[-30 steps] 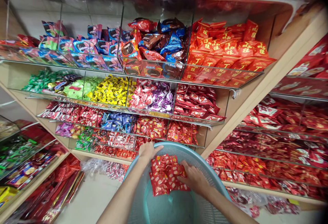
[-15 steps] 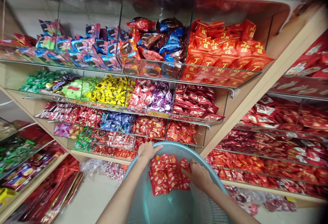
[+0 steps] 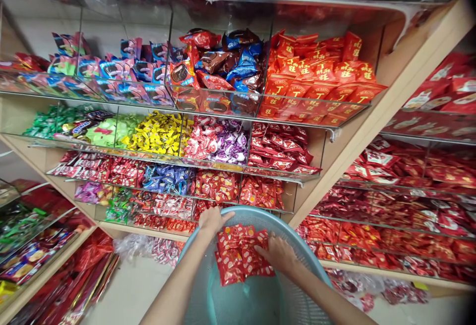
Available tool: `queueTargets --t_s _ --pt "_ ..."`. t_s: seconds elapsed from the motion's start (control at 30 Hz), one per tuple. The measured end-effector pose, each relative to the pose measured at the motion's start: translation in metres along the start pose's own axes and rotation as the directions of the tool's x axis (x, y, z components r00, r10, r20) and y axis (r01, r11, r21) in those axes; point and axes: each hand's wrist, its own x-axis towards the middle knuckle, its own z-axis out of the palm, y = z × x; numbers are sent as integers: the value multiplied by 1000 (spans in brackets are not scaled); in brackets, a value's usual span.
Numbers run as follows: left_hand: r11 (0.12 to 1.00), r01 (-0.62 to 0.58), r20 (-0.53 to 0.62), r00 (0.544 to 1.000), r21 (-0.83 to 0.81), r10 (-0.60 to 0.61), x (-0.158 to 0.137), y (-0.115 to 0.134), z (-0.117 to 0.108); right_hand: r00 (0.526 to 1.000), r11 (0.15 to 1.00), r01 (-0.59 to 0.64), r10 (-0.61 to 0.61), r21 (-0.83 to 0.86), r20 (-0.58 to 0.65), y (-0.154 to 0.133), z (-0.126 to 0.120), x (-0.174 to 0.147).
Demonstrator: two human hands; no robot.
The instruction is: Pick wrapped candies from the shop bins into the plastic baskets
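A deep teal plastic mesh basket stands in front of me, below the shelves. My left hand grips its far left rim, with the thumb stretched along the edge. Inside lie several red candy packets with pale round prints, bunched together toward the far side. My right hand reaches into the basket at the right of this bunch. Its thumb is spread away from the fingers and rests over the packets. The fingertips touch the bunch's right edge, partly hidden among the wrappers.
Glass-fronted shelves hold red wrapped snacks, cookie packs, yellow candies and purple candies. Another rack of red packets stands right. At lower left is a low shelf; bagged candies lie on the floor.
My right hand has shifted slightly left over the red packets, and the right side of the bunch has moved left with it. My left hand stays on the rim.
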Motion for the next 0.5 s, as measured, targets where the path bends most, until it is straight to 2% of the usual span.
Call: queueTargets --t_s 0.17,0.3,0.5 --pt "1000 7 3 1000 -5 -7 0 0 0 999 1000 -14 13 26 39 3 2 -2" --pt "1000 5 -3 1000 -12 -5 1 0 2 998 997 -58 57 55 32 5 5 -1" --pt "1000 3 2 1000 4 -3 2 -1 4 999 996 -40 39 78 11 0 7 4"
